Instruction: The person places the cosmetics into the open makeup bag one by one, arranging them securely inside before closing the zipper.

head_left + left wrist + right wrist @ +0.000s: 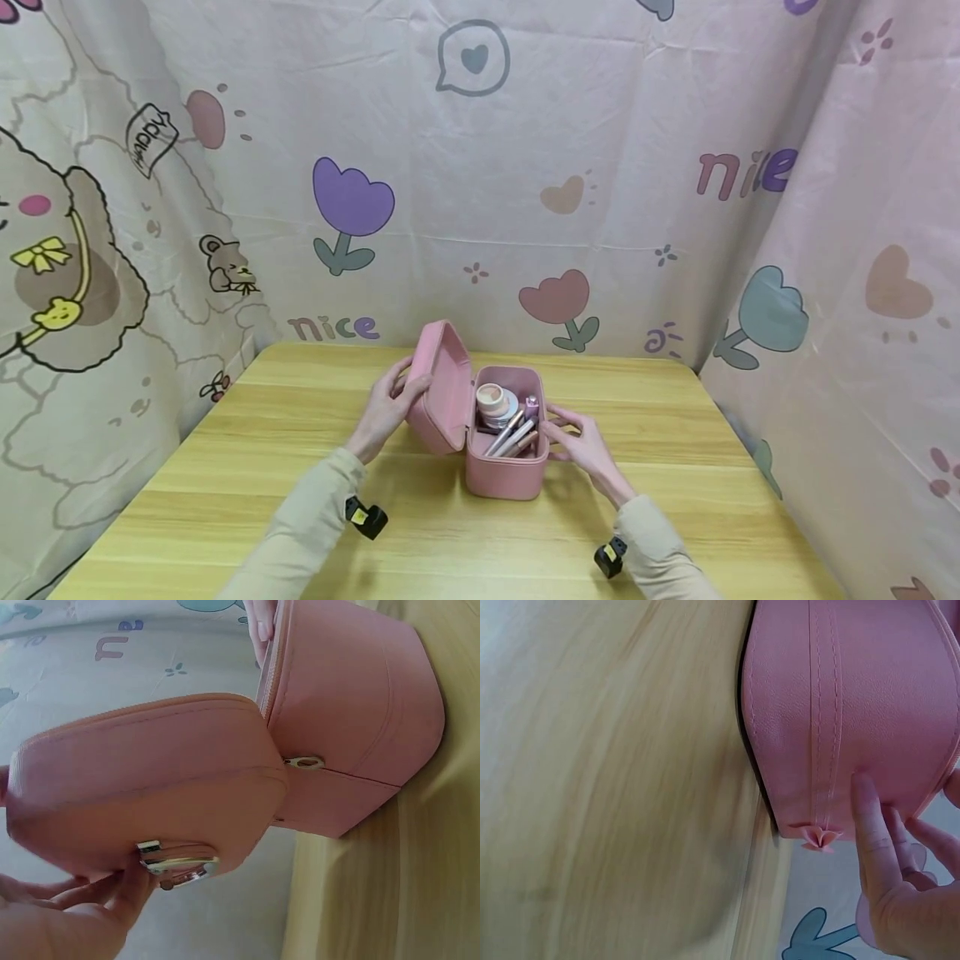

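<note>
A pink cosmetic case (506,479) stands on the table with its hinged lid (150,765) swung up and tilted to the left. My left hand (386,408) holds the lid, fingers and thumb on its outside near a metal handle fitting (180,862). On the other side, my right hand (581,446) grips the case wall, one digit (866,817) on the outer face and others at the rim. Inside the case lie a cream jar (491,398), a round compact (512,406), several slim tubes (512,433) and a small purple bottle (532,406).
The wooden tabletop (300,433) extends around the case. Printed cloth (480,167) hangs behind and at both sides. A zipper pull (306,762) hangs by the hinge, and a small pink tab (820,838) sticks out of the case's side.
</note>
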The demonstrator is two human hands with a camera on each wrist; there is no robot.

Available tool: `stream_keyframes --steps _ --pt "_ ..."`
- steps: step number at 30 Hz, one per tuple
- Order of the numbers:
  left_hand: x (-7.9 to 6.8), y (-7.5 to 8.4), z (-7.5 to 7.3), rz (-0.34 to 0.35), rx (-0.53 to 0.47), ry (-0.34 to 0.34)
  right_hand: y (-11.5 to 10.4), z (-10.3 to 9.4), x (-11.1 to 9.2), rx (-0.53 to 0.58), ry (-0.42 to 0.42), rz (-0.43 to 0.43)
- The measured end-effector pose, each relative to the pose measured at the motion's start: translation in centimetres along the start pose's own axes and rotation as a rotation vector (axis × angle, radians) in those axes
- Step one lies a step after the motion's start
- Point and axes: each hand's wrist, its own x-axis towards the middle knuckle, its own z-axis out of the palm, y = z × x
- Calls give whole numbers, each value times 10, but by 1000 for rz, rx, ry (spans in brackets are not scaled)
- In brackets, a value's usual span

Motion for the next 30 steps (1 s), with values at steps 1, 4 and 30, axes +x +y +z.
stream_keyframes --steps 1,4,30 --pt "0 0 1 20 8 -2 0 -1 0 -12 -4 -7" --pt "-1 2 7 80 31 -27 0 -2 0 -51 27 -27" --pt "-4 2 36 252 255 -174 -31 11 -6 21 14 -220"
